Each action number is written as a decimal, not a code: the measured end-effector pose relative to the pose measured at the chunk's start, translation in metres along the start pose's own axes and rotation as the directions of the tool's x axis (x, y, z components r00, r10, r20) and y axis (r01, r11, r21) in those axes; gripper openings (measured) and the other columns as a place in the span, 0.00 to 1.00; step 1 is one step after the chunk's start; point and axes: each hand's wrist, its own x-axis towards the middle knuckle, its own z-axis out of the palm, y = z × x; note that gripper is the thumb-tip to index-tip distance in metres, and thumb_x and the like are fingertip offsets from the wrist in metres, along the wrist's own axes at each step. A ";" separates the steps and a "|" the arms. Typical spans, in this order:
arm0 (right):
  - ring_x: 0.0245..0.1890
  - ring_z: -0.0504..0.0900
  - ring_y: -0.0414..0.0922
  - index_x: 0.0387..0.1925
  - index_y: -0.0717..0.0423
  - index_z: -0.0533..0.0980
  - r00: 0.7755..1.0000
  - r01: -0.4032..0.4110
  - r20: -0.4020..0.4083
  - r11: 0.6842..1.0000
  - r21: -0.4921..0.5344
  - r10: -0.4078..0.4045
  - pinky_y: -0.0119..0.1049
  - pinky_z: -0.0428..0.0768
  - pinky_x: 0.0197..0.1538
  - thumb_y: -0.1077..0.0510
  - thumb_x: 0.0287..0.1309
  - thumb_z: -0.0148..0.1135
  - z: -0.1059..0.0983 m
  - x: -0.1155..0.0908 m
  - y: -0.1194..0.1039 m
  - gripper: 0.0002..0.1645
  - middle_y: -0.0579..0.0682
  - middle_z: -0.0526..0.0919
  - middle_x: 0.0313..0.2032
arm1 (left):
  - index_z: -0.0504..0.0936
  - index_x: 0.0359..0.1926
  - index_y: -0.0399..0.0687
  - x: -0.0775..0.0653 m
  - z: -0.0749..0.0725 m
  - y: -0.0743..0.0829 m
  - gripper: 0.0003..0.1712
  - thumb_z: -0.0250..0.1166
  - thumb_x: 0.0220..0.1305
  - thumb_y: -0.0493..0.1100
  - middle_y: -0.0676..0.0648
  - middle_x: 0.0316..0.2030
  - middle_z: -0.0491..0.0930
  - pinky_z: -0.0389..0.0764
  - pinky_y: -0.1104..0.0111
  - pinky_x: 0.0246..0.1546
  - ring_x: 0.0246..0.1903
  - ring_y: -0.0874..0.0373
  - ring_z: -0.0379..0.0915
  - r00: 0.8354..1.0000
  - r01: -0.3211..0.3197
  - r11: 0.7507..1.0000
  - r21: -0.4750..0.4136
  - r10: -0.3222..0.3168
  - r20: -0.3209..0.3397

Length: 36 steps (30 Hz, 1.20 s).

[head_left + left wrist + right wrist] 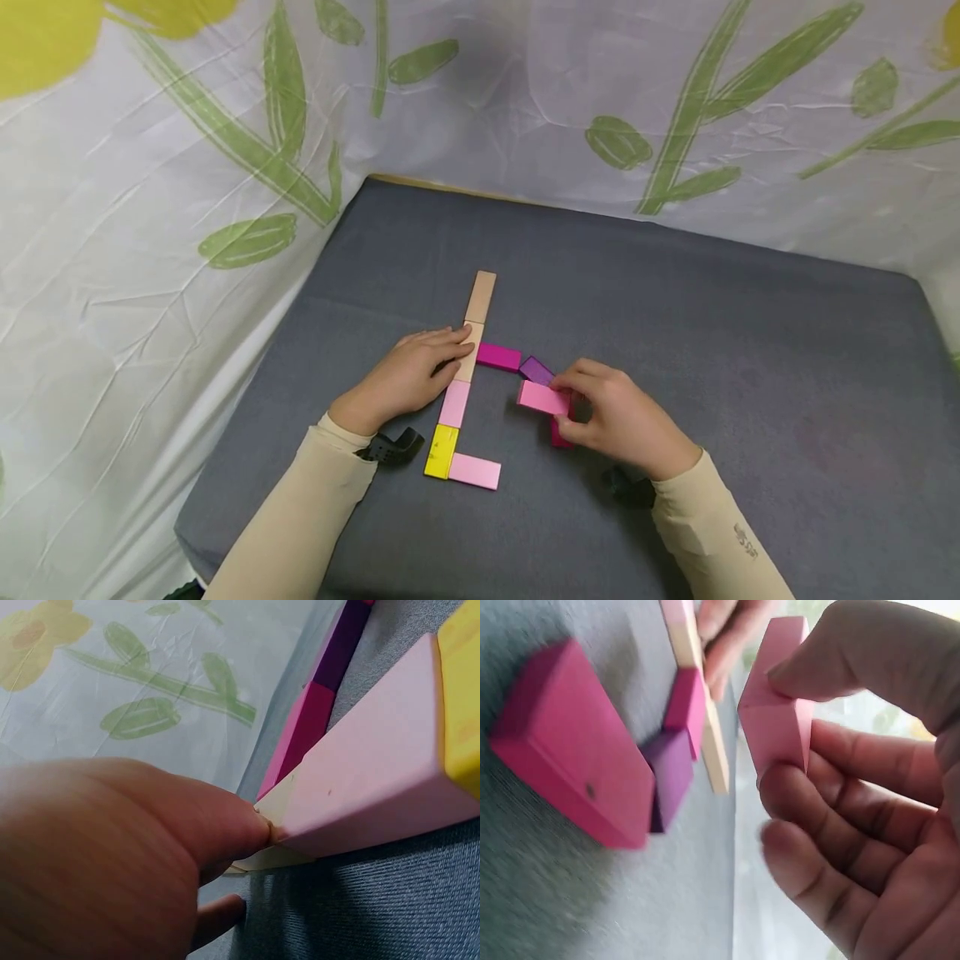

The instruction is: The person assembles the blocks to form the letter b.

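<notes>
In the head view my right hand (618, 417) pinches a pink block (543, 397) between thumb and fingers. The right wrist view shows this pink block (776, 705) raised over the table, thumb on one face and fingertips on another. Below it lie a purple block (536, 369) and a dark pink block (581, 750). My left hand (408, 371) rests its fairly straight fingers on a pale wooden block (468, 354) in a long row. In the left wrist view the left thumb (225, 825) touches the row beside a light pink block (367, 757).
Along the row lie a tan block (482, 296), a light pink block (453, 404) and a yellow block (442, 452). Another pink block (475, 471) juts right from the yellow one, and a magenta block (499, 357) from the pale one. A dark grey cloth (712, 333) covers the table.
</notes>
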 end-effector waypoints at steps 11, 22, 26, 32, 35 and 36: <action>0.32 0.75 0.34 0.43 0.55 0.87 0.989 0.069 0.135 0.997 -0.039 -0.063 0.27 0.79 0.35 0.64 0.50 0.79 0.014 -0.015 -0.017 0.17 0.42 0.81 0.38 | 0.80 0.69 0.45 0.002 0.002 -0.001 0.23 0.61 0.77 0.41 0.45 0.75 0.70 0.66 0.44 0.74 0.73 0.43 0.68 1.000 -0.003 1.000 0.005 0.003 0.005; 0.33 0.78 0.35 0.43 0.55 0.87 0.968 0.054 0.249 0.995 -0.081 -0.032 0.33 0.84 0.39 0.65 0.47 0.78 0.027 -0.025 -0.021 0.17 0.42 0.81 0.38 | 0.80 0.69 0.44 0.001 -0.001 0.000 0.23 0.61 0.77 0.40 0.44 0.75 0.70 0.64 0.45 0.76 0.74 0.44 0.67 1.000 0.002 1.000 -0.010 -0.001 0.007; 0.31 0.77 0.35 0.43 0.54 0.88 0.964 0.062 0.263 0.993 -0.104 -0.032 0.34 0.84 0.37 0.64 0.47 0.78 0.029 -0.026 -0.023 0.17 0.42 0.80 0.38 | 0.80 0.70 0.45 0.002 0.001 -0.002 0.23 0.60 0.78 0.41 0.45 0.75 0.70 0.64 0.45 0.76 0.74 0.44 0.67 1.000 0.004 1.000 -0.002 -0.004 0.010; 0.29 0.76 0.35 0.43 0.51 0.88 0.962 0.064 0.271 0.989 -0.136 -0.025 0.34 0.83 0.35 0.65 0.47 0.76 0.032 -0.026 -0.024 0.18 0.40 0.80 0.38 | 0.80 0.70 0.45 0.002 0.001 -0.002 0.23 0.60 0.78 0.41 0.45 0.75 0.70 0.65 0.45 0.75 0.74 0.44 0.68 1.000 -0.003 1.000 0.002 0.003 0.003; 0.30 0.77 0.36 0.43 0.51 0.88 0.967 0.076 0.254 0.987 -0.141 -0.038 0.35 0.84 0.35 0.65 0.47 0.75 0.034 -0.026 -0.025 0.18 0.41 0.80 0.39 | 0.80 0.70 0.45 0.002 0.000 -0.001 0.23 0.60 0.78 0.41 0.44 0.75 0.70 0.65 0.44 0.75 0.73 0.43 0.68 1.000 -0.005 1.000 -0.001 0.005 0.002; 0.30 0.78 0.36 0.43 0.51 0.88 0.968 0.081 0.247 0.987 -0.141 -0.044 0.34 0.84 0.35 0.66 0.47 0.75 0.035 -0.026 -0.024 0.18 0.41 0.81 0.39 | 0.80 0.70 0.45 0.002 0.000 -0.001 0.23 0.60 0.78 0.41 0.44 0.75 0.70 0.65 0.44 0.75 0.74 0.43 0.68 1.000 -0.004 1.000 -0.002 0.004 0.002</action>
